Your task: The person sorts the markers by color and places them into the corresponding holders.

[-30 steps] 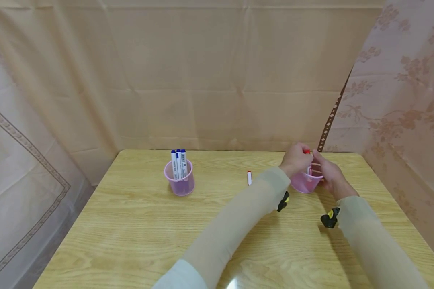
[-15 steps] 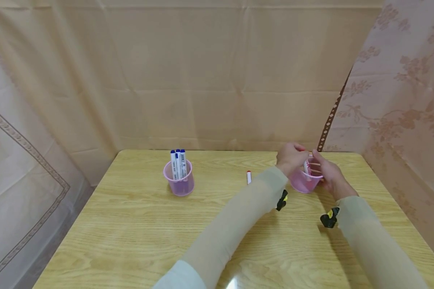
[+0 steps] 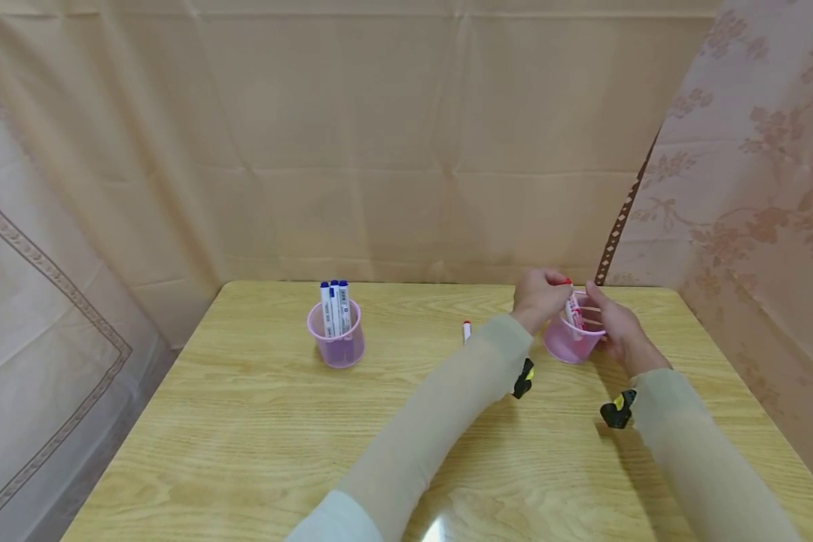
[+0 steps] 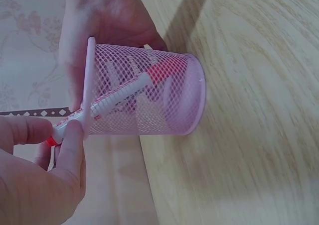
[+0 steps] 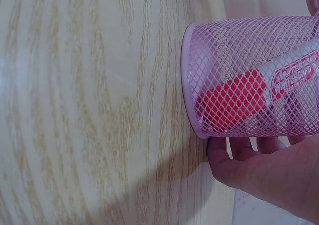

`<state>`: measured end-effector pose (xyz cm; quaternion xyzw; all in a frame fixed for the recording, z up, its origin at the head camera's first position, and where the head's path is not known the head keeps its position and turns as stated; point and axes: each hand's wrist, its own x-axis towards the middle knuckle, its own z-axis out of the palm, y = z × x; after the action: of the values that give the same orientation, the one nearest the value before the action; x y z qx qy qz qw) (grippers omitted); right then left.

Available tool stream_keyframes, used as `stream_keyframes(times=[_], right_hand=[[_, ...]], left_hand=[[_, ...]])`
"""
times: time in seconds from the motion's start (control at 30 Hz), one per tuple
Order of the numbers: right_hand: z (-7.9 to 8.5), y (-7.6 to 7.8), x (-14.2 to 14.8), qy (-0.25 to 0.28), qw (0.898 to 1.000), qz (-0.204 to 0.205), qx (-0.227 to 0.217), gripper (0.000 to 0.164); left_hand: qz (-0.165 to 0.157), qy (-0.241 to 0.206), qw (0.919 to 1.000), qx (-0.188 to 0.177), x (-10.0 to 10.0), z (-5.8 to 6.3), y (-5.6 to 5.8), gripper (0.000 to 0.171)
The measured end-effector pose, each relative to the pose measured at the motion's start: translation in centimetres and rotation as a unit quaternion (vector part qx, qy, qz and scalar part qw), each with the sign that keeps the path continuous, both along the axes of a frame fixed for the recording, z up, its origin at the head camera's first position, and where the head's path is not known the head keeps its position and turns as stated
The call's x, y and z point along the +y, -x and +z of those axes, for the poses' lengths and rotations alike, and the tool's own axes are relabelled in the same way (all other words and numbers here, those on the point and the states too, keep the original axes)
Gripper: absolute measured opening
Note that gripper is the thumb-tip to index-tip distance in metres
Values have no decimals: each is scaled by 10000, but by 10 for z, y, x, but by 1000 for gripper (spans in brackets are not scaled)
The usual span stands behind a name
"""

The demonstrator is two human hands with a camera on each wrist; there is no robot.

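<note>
A pink mesh pen holder (image 3: 570,343) stands upright at the right rear of the table. Inside it leans a red-and-white marker (image 4: 119,96), its red cap down at the bottom and its red end poking above the rim. My left hand (image 3: 540,297) pinches that upper end between thumb and fingers, right at the rim. My right hand (image 3: 619,331) holds the pen holder from the right, thumb by the rim and fingers (image 5: 239,149) spread along the far side, partly seen through the mesh.
Another pink pen holder (image 3: 341,352) at left holds several blue-capped markers (image 3: 335,310). One more red-ended marker (image 3: 467,331) lies on the wooden table (image 3: 257,421), partly hidden by the left sleeve. A beige curtain (image 3: 379,150) hangs behind the table.
My left hand has shifted slightly left, and the marker's top has tilted left with it, from nearly upright to leaning. My right hand stays on the pen holder.
</note>
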<state>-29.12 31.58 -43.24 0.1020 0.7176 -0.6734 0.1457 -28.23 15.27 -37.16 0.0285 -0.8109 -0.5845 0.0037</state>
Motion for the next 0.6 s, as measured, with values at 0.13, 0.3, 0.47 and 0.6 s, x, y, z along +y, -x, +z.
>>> stream_keyframes(times=[0.13, 0.3, 0.47, 0.6], right_hand=[[0, 0, 0, 108, 9999, -7, -4, 57], [1, 0, 1, 75, 10000, 15, -26, 63], [2, 0, 0, 10, 10000, 34, -21, 72], [1, 1, 0, -100, 9999, 40, 5, 86]], left_hand=[[-23, -82, 10000, 44, -2, -3, 2, 7], [-71, -29, 10000, 56, -7, -4, 4, 13], [-201, -108, 9997, 29, -12, -2, 3, 19], [-345, -114, 9993, 71, -17, 0, 3, 22]])
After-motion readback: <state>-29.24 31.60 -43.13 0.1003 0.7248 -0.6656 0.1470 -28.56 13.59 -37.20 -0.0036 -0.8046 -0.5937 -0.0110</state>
